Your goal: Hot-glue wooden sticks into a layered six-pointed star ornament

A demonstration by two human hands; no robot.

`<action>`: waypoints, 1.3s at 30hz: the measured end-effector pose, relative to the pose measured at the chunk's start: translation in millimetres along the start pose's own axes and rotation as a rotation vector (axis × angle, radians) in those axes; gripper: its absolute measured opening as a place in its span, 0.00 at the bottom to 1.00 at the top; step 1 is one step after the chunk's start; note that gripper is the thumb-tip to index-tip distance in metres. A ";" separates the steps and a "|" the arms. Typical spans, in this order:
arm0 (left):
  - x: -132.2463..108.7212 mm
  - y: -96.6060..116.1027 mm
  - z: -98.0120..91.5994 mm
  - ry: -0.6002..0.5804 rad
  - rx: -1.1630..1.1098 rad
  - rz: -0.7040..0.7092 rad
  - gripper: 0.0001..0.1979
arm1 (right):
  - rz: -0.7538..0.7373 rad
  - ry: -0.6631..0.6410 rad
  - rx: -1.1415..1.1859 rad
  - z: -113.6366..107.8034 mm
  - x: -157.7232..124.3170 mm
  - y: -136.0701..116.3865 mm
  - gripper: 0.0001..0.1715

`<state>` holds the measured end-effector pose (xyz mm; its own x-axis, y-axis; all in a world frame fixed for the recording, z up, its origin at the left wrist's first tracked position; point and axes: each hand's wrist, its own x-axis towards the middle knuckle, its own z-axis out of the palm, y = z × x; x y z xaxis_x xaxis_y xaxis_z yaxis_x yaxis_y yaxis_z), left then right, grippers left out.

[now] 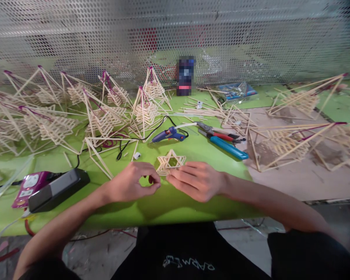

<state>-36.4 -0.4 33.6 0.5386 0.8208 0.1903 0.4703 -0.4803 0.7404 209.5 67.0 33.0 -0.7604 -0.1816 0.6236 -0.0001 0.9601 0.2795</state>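
Observation:
A small star of stacked wooden sticks (171, 160) lies on the green table in front of me. My right hand (196, 181) rests at the star's near right side, its fingers closed together against the stack; whether they grip a stick is hidden. At the star's left, my left hand (137, 182) has thumb and forefinger pinched into a ring, and anything between the tips is too small to make out. Beyond the star lies a blue glue gun (166, 135) with a glue stick in its back. Pliers (218, 133) and a blue-handled cutter (229, 147) lie to its right.
Several stick pyramids with purple tops (105, 112) crowd the left; more stand on a board (280, 182) at right. A power strip (32, 182) and a grey-black box (58, 190) sit front left. Loose sticks (201, 111), a phone (186, 76) and a perforated metal screen (105, 35) are behind.

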 end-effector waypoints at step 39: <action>0.8 -6.2 -17.7 -0.178 -0.111 -0.193 0.16 | -0.004 0.016 0.046 5.3 -12.8 28.6 0.11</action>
<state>-51.3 8.7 40.6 0.5655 0.8217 -0.0703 0.5022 -0.2755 0.8197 215.8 97.9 29.2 -0.7500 -0.1883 0.6340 -0.0334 0.9682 0.2480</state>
